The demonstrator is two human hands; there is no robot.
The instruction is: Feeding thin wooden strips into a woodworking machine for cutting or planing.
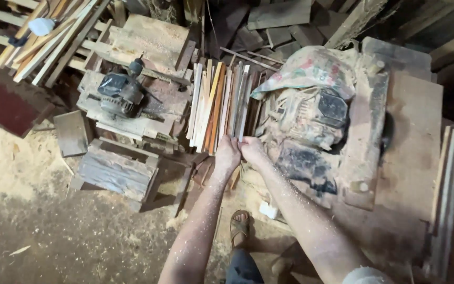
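Now, hands: the left hand (227,153) and the right hand (251,149) meet side by side at the near end of a bundle of thin wooden slats (222,102), both forearms dusted with sawdust.
Left grip: its fingers curl around the near ends of the slats, closed on them.
Right grip: its fingers press on the near tips of the slats just right of the left hand, pinching them.
Slats: pale, orange and grey strips lie side by side, running from near to far, in the middle of the scene between two machines; their far ends fan out slightly.
Left of the slats: a dark, dusty electric motor (119,92) sits on a rough wooden frame (132,123), with a grey wooden box stool (114,171) nearer on the floor.
Right of the slats: a dusty machine motor (308,113), partly covered by a crumpled printed sack (311,68), is mounted beside a worn wooden desk (411,142).
Far right edge: more long thin strips (447,194) lie on the desk, well apart from the hands.
Far left: a heap of loose pale sticks (53,39) is piled.
Floor: sawdust-covered ground (53,226) spreads near left; a sandalled foot (239,227) shows between the forearms.
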